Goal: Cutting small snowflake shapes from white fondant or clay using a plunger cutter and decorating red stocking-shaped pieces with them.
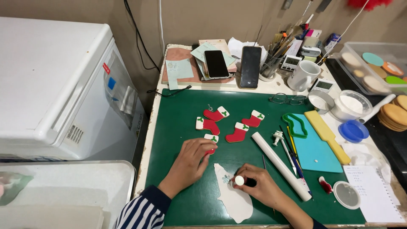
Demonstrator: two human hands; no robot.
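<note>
My left hand [189,163] rests on the green cutting mat [182,123], fingertips on a red stocking-shaped cookie [211,139] with a white cuff and green leaves. Three more stocking cookies [237,132] lie just beyond it. My right hand [260,186] grips a small plunger cutter [239,180] with a white round top. It presses on a rolled sheet of white fondant [234,199] beside a pale snowflake shape [226,179].
A white rolling pin [281,165], modelling tools, a green stocking cutter [295,125], a teal sheet and a yellow smoother lie to the right. Bowls, a mug, glasses, phones, round cookies and a notepad crowd the back and right. A white chest freezer stands left.
</note>
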